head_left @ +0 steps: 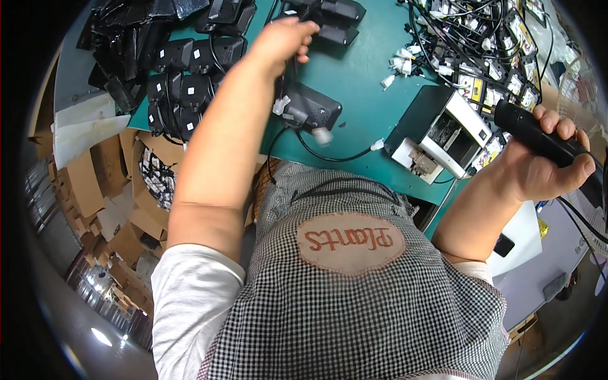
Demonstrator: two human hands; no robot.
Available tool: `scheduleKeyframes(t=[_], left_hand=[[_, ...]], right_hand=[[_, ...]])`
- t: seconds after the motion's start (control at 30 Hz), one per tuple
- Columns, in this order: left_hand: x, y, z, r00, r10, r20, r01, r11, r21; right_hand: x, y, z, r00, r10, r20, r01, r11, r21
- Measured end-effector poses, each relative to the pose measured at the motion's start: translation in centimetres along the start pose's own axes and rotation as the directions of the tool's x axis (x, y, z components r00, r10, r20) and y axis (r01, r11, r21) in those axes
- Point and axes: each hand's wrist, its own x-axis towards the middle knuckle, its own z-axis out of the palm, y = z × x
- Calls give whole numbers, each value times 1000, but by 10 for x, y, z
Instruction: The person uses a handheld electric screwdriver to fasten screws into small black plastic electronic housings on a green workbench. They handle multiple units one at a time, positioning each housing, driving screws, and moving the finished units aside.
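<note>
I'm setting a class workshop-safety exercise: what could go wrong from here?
The thin black cable looping near the front edge of the green bench could snag on the black-and-white checked fabric apron.

If the right hand loosens, the black cylindrical tool might drop onto the boxy black-and-white machine nearby.

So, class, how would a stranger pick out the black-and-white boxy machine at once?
Start at the large green tabletop. On its right side, just below the tangled heap of black cables in the picture, find the boxy black-and-white machine. Unlike its loose, wiry neighbours, it is one bulky casing with an open side.
</note>
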Motion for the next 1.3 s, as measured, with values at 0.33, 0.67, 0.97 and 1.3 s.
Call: scheduleKeyframes(t=[0.33,0.67,0.97,1.3], left_hand=[[-111,-16,-29,985,-77,155,31,959,283],[-141,-130,11,940,50,-337,235,622,747],[-137,-149,7,917,236,-323,-74,894,441],[-326,-129,-137,935,-337,-111,337,941,-19]], right_hand=[[-4,1,-12,999,32,-14,-32,999,3],[-3,10,8,991,94,101,-99,994,51],[-8,20,62,973,141,182,-154,986,63],[-4,55,96,935,230,269,-263,960,93]])
